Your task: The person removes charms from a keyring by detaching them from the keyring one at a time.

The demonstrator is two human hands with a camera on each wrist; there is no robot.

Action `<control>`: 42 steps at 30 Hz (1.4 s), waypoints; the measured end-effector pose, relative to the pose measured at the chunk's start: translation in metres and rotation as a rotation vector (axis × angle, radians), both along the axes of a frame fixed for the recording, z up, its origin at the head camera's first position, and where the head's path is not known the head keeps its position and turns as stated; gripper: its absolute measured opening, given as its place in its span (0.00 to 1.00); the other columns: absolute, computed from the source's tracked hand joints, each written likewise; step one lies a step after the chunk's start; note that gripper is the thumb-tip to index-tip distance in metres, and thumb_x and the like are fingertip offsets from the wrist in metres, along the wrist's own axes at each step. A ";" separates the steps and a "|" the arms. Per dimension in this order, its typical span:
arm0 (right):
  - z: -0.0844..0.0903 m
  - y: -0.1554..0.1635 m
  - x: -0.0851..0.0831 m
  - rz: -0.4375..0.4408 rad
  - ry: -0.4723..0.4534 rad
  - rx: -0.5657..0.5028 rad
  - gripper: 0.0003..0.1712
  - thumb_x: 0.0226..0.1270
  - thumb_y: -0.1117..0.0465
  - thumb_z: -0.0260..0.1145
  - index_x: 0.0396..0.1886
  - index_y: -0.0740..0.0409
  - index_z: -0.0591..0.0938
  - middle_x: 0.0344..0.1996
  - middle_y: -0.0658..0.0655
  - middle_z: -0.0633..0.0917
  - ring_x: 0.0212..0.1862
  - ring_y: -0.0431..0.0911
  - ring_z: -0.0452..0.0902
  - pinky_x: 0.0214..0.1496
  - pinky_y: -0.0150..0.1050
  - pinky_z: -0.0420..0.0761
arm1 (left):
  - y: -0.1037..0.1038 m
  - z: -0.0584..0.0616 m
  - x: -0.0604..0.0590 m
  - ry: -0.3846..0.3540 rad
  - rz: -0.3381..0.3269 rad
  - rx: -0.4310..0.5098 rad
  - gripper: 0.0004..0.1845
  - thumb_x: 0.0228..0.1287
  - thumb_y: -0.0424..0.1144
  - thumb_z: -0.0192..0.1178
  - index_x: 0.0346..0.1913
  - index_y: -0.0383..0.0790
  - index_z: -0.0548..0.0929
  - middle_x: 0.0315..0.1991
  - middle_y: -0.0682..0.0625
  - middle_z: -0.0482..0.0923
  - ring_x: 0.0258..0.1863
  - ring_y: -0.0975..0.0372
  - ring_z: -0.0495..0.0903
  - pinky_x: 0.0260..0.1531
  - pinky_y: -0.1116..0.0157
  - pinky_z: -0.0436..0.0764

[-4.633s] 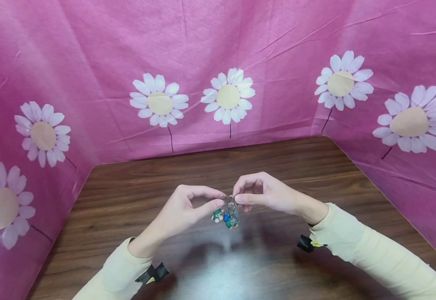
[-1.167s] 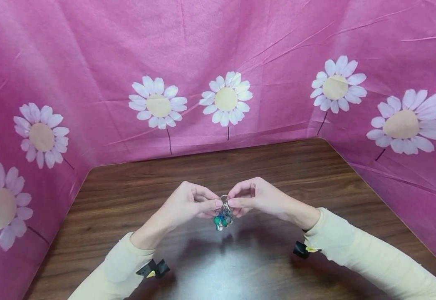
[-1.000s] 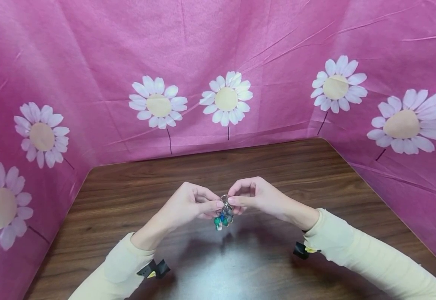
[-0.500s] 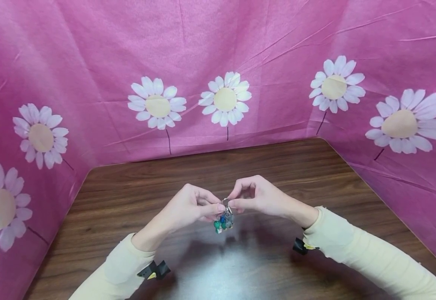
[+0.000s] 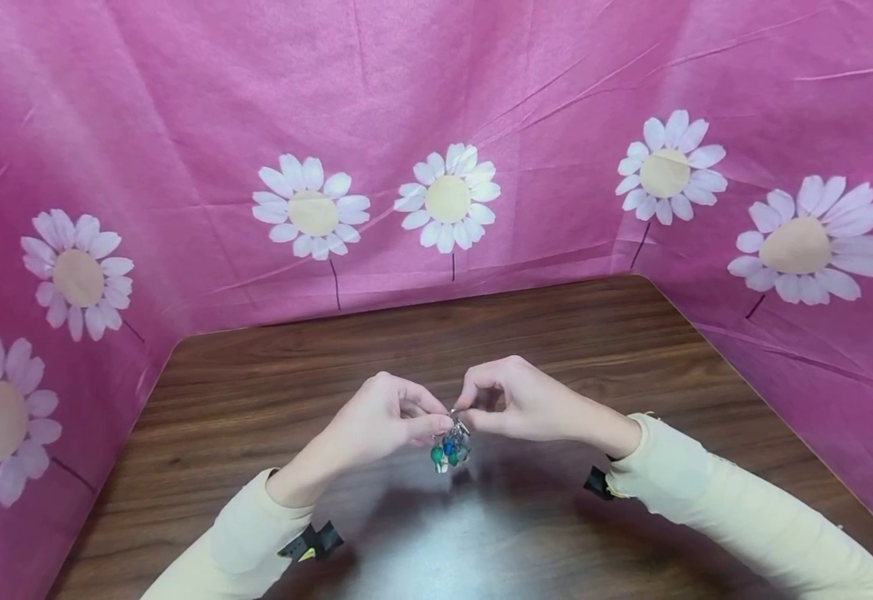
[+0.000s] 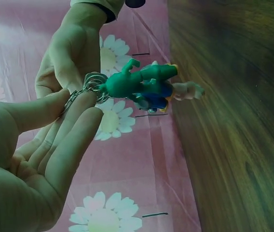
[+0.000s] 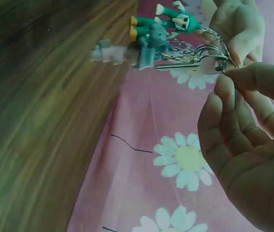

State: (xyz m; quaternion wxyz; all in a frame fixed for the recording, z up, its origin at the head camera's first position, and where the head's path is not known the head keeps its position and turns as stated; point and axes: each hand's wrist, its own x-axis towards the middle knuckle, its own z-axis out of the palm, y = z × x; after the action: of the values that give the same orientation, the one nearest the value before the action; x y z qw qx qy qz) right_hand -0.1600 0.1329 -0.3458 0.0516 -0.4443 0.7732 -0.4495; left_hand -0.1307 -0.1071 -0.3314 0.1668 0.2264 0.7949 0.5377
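Note:
A keychain with several small toy figures hangs in the air between my hands, above the table. In the head view my left hand pinches it from the left between thumb and index finger; the left wrist view shows a linked chain at those fingertips. My right hand pinches the metal split ring with thumb and fingertips. A green figure with a white face, a grey-blue figure and a pale pink one dangle together. Beside them hangs a flat silver piece.
Beneath the hands is a dark wood-grain table. A pink cloth printed with white daisies stands around its back and sides. Black wrist mounts sit under the cream sleeves.
Several seconds ago the green figure hung apart from the others on the left; now they hang close together. Over the last second both hands have lowered slightly, and fingertips cover more of the ring.

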 end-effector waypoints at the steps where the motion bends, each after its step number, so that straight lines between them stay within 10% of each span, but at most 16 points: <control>1: -0.001 0.000 0.000 -0.003 -0.014 -0.010 0.05 0.67 0.67 0.71 0.36 0.52 0.86 0.28 0.46 0.86 0.28 0.41 0.82 0.29 0.37 0.85 | 0.000 0.000 0.000 0.020 0.008 -0.009 0.07 0.65 0.38 0.71 0.39 0.36 0.90 0.32 0.45 0.89 0.31 0.57 0.89 0.33 0.60 0.88; 9: -0.014 0.003 0.000 -0.021 -0.247 -0.082 0.03 0.70 0.64 0.70 0.41 0.58 0.84 0.32 0.58 0.87 0.30 0.57 0.84 0.34 0.48 0.87 | -0.001 0.003 0.001 0.014 0.070 0.069 0.07 0.65 0.35 0.70 0.40 0.33 0.89 0.32 0.44 0.88 0.33 0.56 0.89 0.37 0.59 0.88; 22: -0.023 0.000 0.006 -0.077 -0.332 -0.213 0.04 0.69 0.70 0.68 0.40 0.62 0.82 0.28 0.60 0.85 0.25 0.49 0.82 0.28 0.43 0.86 | -0.001 -0.006 -0.006 -0.095 0.016 0.118 0.09 0.66 0.33 0.69 0.42 0.29 0.88 0.35 0.41 0.89 0.36 0.51 0.89 0.38 0.57 0.88; 35: -0.018 -0.004 0.001 -0.077 -0.258 -0.213 0.07 0.63 0.71 0.72 0.40 0.62 0.87 0.24 0.57 0.85 0.19 0.42 0.74 0.18 0.37 0.78 | -0.009 -0.005 0.002 -0.051 0.030 0.019 0.07 0.67 0.35 0.68 0.41 0.33 0.89 0.33 0.46 0.89 0.33 0.57 0.90 0.37 0.62 0.88; 42: -0.012 -0.007 -0.005 -0.006 -0.068 -0.174 0.10 0.61 0.72 0.73 0.38 0.55 0.89 0.28 0.49 0.86 0.24 0.42 0.77 0.22 0.35 0.78 | -0.012 -0.003 0.001 0.016 0.059 0.015 0.05 0.67 0.35 0.69 0.40 0.37 0.90 0.31 0.48 0.89 0.32 0.54 0.90 0.36 0.57 0.88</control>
State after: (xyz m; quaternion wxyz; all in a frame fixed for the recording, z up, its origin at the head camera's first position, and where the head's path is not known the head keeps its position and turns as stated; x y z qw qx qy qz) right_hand -0.1654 0.1259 -0.3579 0.0375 -0.4291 0.7304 -0.5301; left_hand -0.1292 -0.1195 -0.3343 0.1429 0.2085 0.7983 0.5466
